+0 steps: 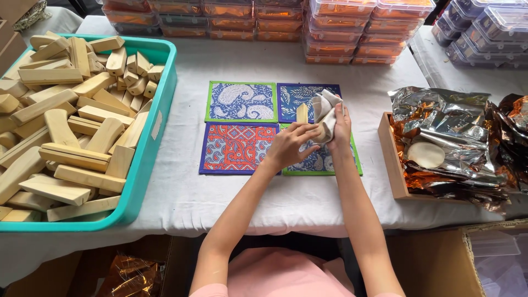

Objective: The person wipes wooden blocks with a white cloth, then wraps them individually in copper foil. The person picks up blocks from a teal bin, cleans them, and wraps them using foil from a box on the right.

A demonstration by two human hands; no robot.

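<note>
Pink cloth (280, 275) of the person's clothing fills the bottom edge, and both bare forearms run up from it over the white-covered surface (220, 192). Low to the right of the arms sits an open cardboard box (467, 258), and low to the left a bit of crinkled orange foil (132, 275) shows under the surface. Further up, the left hand (291, 146) has its grip closed around a small pale wooden piece (318, 132), fingers curled over it from the left. Right hand (340, 129) lies just beside it, its grip closed on a white cloth (325, 110) that is pressed against the same wooden piece and bunches up above the fingers. Another thin wooden piece (302, 113) stands upright just above the left hand. Under both hands lie four patterned mats (236, 146), touching in a square: red and blue ones to the left of the hands, green-edged ones beneath. Well to the left stands a teal bin (148, 159) heaped with wooden blocks (66, 126). To the right sits a wooden tray (391, 159) of crumpled silver and copper foil (456, 143) with a pale round disc (425, 154) on it. Beyond the hands, stacked clear plastic boxes (341, 27) line the far edge.
</note>
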